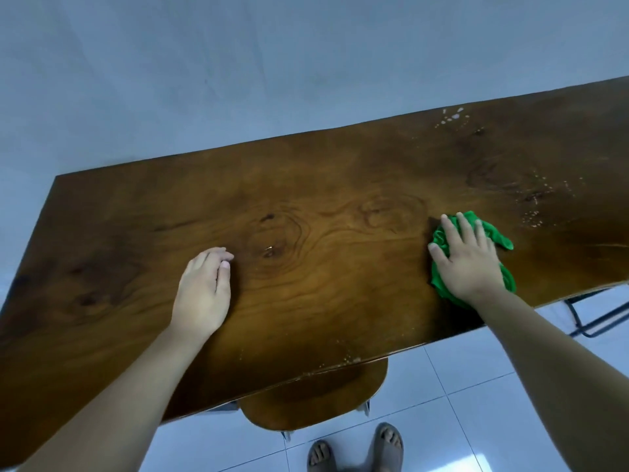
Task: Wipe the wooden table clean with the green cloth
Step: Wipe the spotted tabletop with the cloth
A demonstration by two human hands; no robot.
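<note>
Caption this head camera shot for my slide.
Right hand presses green cloth onto wooden table while left hand rests on it.

Left hand [204, 291] laid palm down, fingers [219, 257] loosely curled, right hand [466, 264] pressed flat, fingers spread, both forearms [136, 386] stretched forward

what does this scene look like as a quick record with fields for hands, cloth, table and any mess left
wiping: right hand presses on the green cloth, fingers spread
support: left hand rests on the wooden table, holding nothing
cloth: bunched, on the table's right part, near the front edge
mess: white specks just beyond the cloth, more near the far edge
below: wooden seat tucked under the front edge
</note>
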